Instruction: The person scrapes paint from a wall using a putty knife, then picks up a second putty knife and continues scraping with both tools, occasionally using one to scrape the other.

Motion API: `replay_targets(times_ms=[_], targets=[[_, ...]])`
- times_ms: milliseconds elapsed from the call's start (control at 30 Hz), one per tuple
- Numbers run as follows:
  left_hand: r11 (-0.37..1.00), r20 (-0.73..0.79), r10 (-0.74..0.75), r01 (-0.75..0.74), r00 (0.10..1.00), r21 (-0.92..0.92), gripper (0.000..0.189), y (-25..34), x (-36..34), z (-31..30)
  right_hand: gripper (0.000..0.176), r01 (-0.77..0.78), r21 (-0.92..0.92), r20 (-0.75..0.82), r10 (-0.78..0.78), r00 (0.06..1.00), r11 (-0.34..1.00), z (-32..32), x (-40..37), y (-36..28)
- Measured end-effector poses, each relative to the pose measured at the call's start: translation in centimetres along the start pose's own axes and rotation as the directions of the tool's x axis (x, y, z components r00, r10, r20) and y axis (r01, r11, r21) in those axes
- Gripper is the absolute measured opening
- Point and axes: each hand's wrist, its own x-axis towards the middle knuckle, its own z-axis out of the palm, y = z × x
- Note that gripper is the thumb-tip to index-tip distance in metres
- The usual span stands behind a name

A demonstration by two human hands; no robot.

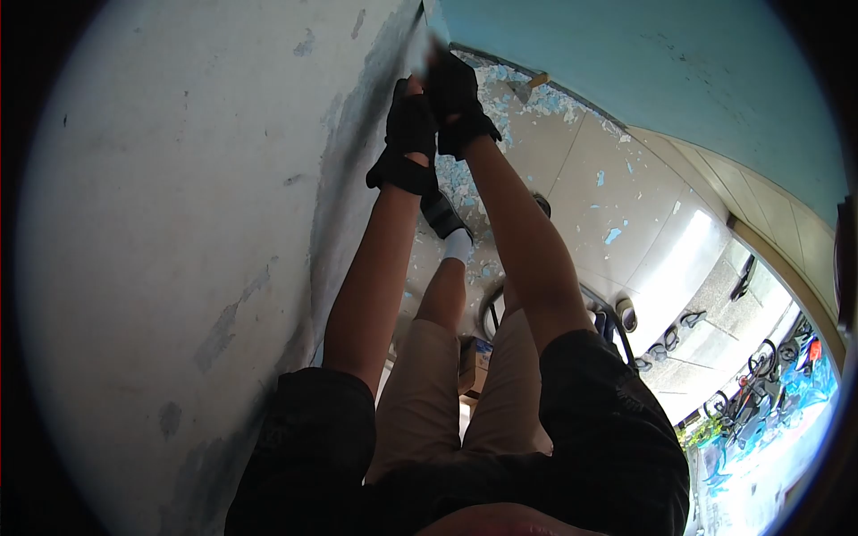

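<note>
While left hand (pixel 407 134) joins right hand (pixel 458 96), one blurred tool (pixel 422 52) meets wall (pixel 179 223).

The left hand (pixel 407 143) and the right hand (pixel 458 100) are both gloved in black fabric. The flat plaster wall (pixel 170 223) is off-white, mottled with grey blotches and scuffs. The smooth painted wall (pixel 643 62) across the corner is turquoise. The pale cream tiled floor (pixel 617 205) is speckled with turquoise paint flakes (pixel 500 98), thickest along its far edge. The short sleeves (pixel 608 429) are black, the knee-length shorts (pixel 420 384) beige, the ankle sock (pixel 458 244) white, and the low shoe (pixel 440 214) black.
</note>
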Motion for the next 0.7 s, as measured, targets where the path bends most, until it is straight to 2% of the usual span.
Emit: replay_targets(times_ms=[33,67,100,133,167,233,300,333,367,400,433,467,500,567,600,633,667,700], targets=[[1.000,-0.003,-0.012,0.012,1.000,0.001,0.042,-0.8,-0.2,-0.3,0.040,0.016,-0.103,-0.030,-0.020,0.999,0.994,0.0,-1.0,0.4],[0.994,0.041,-0.024,0.028,0.999,-0.107,0.044,-1.7,-0.3,-0.5,0.040,0.004,-0.107,-0.034,-0.007,0.999,0.994,0.0,-0.5,1.1],[0.976,0.082,-0.019,0.037,0.996,-0.213,0.045,-1.1,-0.4,-0.3,0.037,0.148,-0.260,-0.048,-0.166,0.985,0.954,0.4,1.5,2.3],[0.977,0.082,-0.017,0.033,0.997,-0.209,0.045,-1.1,-0.1,-0.2,0.034,0.283,-0.403,-0.037,-0.324,0.945,0.871,0.8,2.9,2.6],[0.976,0.042,-0.027,0.036,0.999,-0.214,0.046,-1.2,0.1,0.1,0.034,0.280,-0.399,-0.038,-0.321,0.946,0.873,1.3,3.7,3.1],[0.975,0.005,-0.053,0.053,0.999,-0.214,0.047,-1.7,-0.5,0.2,0.037,0.080,-0.246,-0.170,-0.124,0.978,0.966,1.9,4.0,3.0],[0.974,-0.074,0.105,-0.088,0.992,0.207,0.048,-1.3,0.1,0.2,0.039,0.157,-0.232,-0.142,-0.193,0.971,0.960,2.2,4.6,3.4],[0.920,-0.041,0.094,-0.071,0.995,0.385,0.050,0.5,-0.7,0.0,0.040,0.201,-0.223,-0.121,-0.232,0.965,0.954,2.2,4.1,4.8],[0.920,-0.037,0.084,-0.064,0.996,0.387,0.050,-0.1,-0.9,0.0,0.040,0.191,-0.226,-0.125,-0.223,0.967,0.955,1.8,4.6,6.0],[0.997,0.023,0.030,-0.032,0.999,0.076,0.048,-0.7,-0.5,-0.1,0.042,0.379,-0.430,0.039,-0.403,0.914,0.819,1.7,6.6,7.4],[0.971,0.095,-0.002,0.024,0.996,-0.236,0.048,-1.1,-0.1,-0.2,0.044,0.553,-0.571,0.236,-0.524,0.819,0.607,1.7,7.8,8.2],[0.973,0.097,-0.010,0.032,0.995,-0.229,0.048,-1.4,-0.2,-0.1,0.043,-0.016,-0.058,0.080,0.020,0.997,0.998,-0.2,2.7,0.1],[0.976,0.080,-0.058,0.074,0.995,-0.203,0.046,-1.4,-0.7,0.0,0.043,-0.027,-0.061,0.081,0.032,0.996,0.998,-0.6,2.0,0.3],[0.979,0.066,-0.080,0.091,0.995,-0.181,0.044,-0.7,-0.3,0.5,0.043,-0.123,0.090,0.067,0.117,0.991,0.988,-0.9,2.3,-0.2],[0.972,0.072,-0.092,0.105,0.993,-0.211,0.044,-0.5,-0.6,0.4,0.043,-0.064,0.181,0.120,0.043,0.992,0.981,-1.1,1.9,0.3],[0.963,0.079,-0.101,0.118,0.992,-0.242,0.044,-0.3,-0.6,0.4,0.043,-0.062,0.182,0.115,0.041,0.992,0.981,-1.5,2.2,0.8],[0.963,0.076,-0.095,0.111,0.993,-0.245,0.044,-0.3,-0.3,0.4,0.043,0.052,0.023,0.135,-0.055,0.989,0.998,-1.8,3.0,1.1],[0.999,0.100,-0.009,0.014,0.995,-0.048,0.045,-0.9,0.2,0.2,0.043,0.167,-0.133,0.165,-0.144,0.976,0.977,-1.9,4.1,2.1]])
